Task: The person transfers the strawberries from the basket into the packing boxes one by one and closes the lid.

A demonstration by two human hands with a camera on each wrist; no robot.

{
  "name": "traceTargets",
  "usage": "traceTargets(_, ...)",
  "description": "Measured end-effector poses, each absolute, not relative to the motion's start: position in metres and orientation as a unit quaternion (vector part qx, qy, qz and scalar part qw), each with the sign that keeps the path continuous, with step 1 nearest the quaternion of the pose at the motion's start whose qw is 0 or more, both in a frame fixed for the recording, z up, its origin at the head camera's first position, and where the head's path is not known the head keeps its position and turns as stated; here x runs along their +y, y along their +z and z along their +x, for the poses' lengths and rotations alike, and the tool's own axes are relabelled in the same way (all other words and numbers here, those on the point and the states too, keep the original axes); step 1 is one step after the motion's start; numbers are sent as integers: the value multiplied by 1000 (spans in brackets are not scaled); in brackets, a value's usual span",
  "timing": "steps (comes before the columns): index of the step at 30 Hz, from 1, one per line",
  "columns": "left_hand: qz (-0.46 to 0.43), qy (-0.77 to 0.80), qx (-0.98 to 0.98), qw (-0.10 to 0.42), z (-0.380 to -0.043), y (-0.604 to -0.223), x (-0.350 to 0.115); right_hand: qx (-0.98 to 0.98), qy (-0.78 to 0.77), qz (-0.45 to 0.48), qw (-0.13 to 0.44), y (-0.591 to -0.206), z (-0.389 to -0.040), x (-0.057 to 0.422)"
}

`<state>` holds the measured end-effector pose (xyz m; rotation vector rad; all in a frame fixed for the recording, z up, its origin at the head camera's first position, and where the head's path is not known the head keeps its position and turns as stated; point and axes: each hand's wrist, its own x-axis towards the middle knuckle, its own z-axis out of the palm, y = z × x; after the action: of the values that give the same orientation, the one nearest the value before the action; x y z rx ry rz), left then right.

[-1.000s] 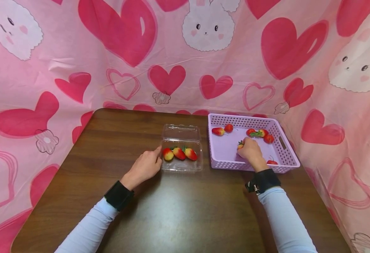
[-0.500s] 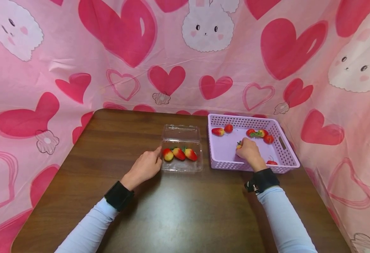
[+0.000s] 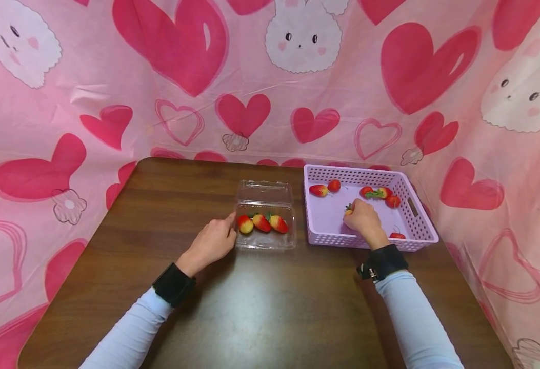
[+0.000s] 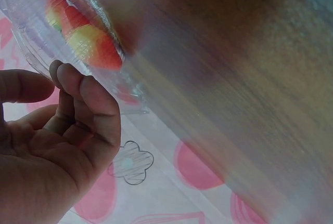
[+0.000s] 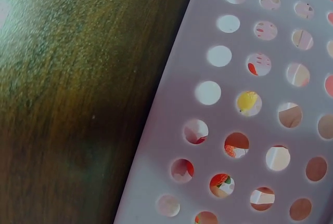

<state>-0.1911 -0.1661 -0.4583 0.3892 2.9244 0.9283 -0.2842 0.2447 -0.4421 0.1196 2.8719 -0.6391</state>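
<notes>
An open clear plastic clamshell container [image 3: 265, 242] stands mid-table, its lid [image 3: 265, 193] leaning back. It holds a row of three red-and-yellow strawberries [image 3: 261, 223]. My left hand [image 3: 211, 240] pinches its left rim between thumb and fingertips; the left wrist view shows the bent fingers [image 4: 99, 96] against the clear edge. To the right, my right hand [image 3: 363, 219] reaches into a lilac basket [image 3: 339, 240] and pinches a strawberry [image 3: 348, 210] low over its floor, mostly hidden by the fingers. In the right wrist view the perforated basket wall [image 5: 208, 115] covers most of that hand.
Other red fruits lie in the basket: a strawberry [image 3: 318, 190] and a round stemmed fruit [image 3: 334, 185] back left, a leafy cluster [image 3: 377, 193] back right, another stemmed fruit [image 3: 397, 236] front right. A patterned pink cloth [image 3: 316, 146] rises behind the wooden table [image 3: 251, 307].
My right hand has shifted slightly left inside the basket with the strawberry in its fingers. The left hand and the container have stayed in place.
</notes>
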Motion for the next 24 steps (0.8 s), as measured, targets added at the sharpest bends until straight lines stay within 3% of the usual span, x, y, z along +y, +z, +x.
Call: traceTargets(24, 126, 300, 945, 23, -192, -459, -166, 973, -219, 32, 67, -442, -283, 242)
